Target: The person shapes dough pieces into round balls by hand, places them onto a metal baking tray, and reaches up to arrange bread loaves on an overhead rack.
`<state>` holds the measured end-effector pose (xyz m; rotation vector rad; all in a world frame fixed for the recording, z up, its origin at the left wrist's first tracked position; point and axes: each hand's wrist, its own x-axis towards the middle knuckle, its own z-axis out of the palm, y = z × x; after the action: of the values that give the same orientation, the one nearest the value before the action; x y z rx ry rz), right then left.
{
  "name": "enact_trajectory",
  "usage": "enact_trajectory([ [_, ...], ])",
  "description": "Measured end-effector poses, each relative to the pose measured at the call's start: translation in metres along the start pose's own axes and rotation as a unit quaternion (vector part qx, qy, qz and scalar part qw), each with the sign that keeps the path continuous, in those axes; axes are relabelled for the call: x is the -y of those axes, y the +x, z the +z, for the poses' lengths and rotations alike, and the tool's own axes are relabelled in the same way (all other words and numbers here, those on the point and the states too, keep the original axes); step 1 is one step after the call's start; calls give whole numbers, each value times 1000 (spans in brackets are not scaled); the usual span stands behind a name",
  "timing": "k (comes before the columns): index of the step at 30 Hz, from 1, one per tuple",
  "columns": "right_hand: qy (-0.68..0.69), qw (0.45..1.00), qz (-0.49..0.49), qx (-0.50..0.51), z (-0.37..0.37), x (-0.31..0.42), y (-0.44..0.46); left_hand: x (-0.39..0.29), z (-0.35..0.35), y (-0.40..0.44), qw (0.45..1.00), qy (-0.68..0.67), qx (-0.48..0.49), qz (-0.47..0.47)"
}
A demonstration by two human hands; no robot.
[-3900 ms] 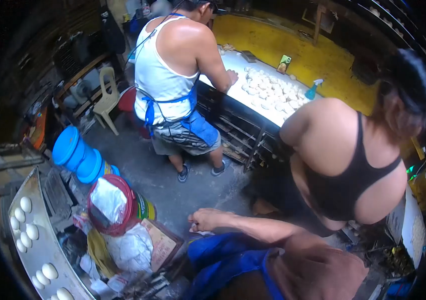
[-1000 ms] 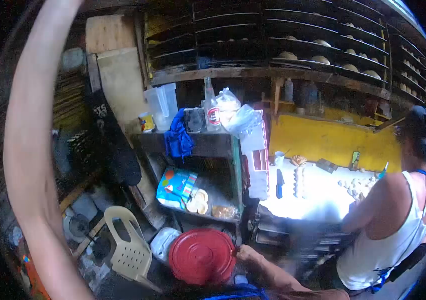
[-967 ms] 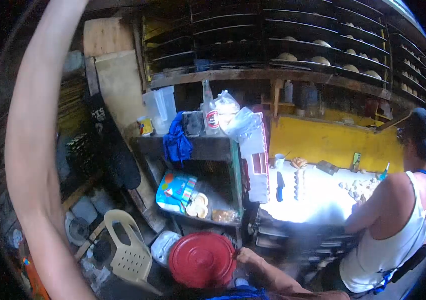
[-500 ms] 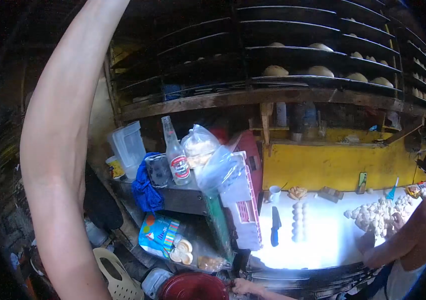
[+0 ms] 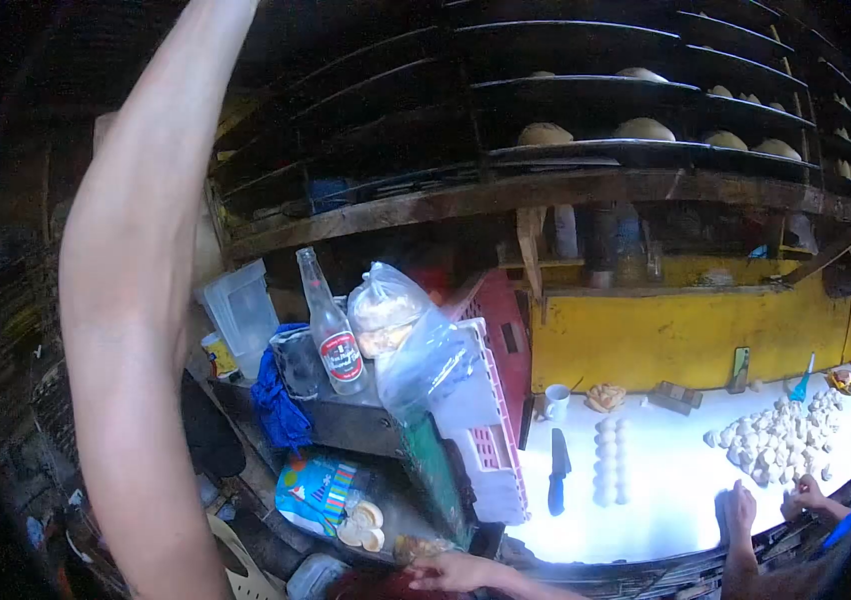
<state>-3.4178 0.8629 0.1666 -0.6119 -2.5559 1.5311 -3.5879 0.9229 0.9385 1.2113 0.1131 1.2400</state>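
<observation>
Noting from the head camera, I am taking the white worktable [image 5: 676, 490] as my landmark.

Right hand [image 5: 446, 572]: showing low, left of the table's near left corner, fingers curling loosely leftward over the red lid [image 5: 371, 586]. The lid is sitting further left of the table and lower, its greater part running out of view and looking dark. I am not able to tell how far the grip is opening, or whether it is holding the lid. A wrapped brown bundle [image 5: 419, 547] is lying just beside the fingers, left of the table; touching or not, I am not making out.

Left forearm [image 5: 136, 300]: standing tall, well left of the table, slanting out at the top. The left hand is falling outside the view, so I am unable to tell its grip.

Just left of the table, a pink-and-white crate [image 5: 491, 470] is tilting; beyond it, a glass bottle [image 5: 334, 335] is standing near a clear plastic bag [image 5: 386, 305].

On the table's left half, a mug [image 5: 557, 402], a knife [image 5: 559, 470] and two rows of dough balls [image 5: 610, 460] are resting. On its right half, dough pieces [image 5: 786, 435] are lying heaped, with two co-worker hands [image 5: 741, 505] showing near them.
</observation>
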Motion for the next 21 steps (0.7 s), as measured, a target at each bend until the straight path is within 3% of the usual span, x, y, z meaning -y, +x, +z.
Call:
enact_trajectory([
  [1,-5,1000,-29,5,-11,15,-3,18,-2,4,993,30,-26,113],
  [2,-9,999,-32,3,-28,41,-13,29,-5,9,993,32,-23,115],
  [5,-83,995,-21,-49,-65,94,-42,28,-25,22,904,99,-76,409],
  [12,101,990,-10,-92,-95,81,-64,58,-55,80,890,145,-105,420],
  [13,145,984,-43,-94,-99,67,-62,68,-52,87,879,151,-127,435],
  [16,184,976,-70,-97,-124,75,-62,32,-85,146,867,149,-150,451],
  [17,465,858,175,-127,-132,84,-64,8,-104,174,885,155,-121,423],
  [21,390,890,169,-168,-152,72,-69,11,-112,196,886,159,-132,416],
])
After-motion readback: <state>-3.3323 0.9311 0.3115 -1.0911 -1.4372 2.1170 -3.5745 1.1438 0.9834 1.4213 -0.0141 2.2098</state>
